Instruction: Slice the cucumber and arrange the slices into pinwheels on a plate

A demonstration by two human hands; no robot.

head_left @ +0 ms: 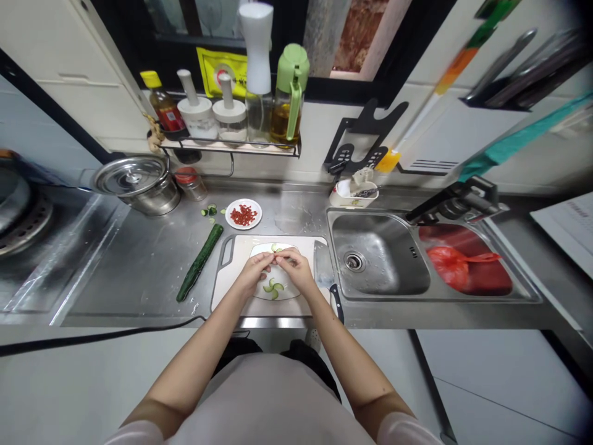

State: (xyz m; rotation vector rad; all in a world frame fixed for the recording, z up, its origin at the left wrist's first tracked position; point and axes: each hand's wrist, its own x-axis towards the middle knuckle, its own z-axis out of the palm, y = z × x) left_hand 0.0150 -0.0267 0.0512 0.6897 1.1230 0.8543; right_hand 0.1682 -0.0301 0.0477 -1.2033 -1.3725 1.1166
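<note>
A cucumber slice is pinched between the fingertips of the left hand and right hand, above a plate on the board. More slices lie on the plate. A whole cucumber lies left on the surface; a cleaver rests right.

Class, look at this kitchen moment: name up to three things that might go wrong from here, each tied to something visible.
1. The cleaver lies right beside the right hand; a sideways move might meet its blade.
2. The cucumber slices on the plate are small and probably wet, so both hands, the left hand included, may drop one.
3. The cutting board sits near the counter's front edge and might slide.
</note>
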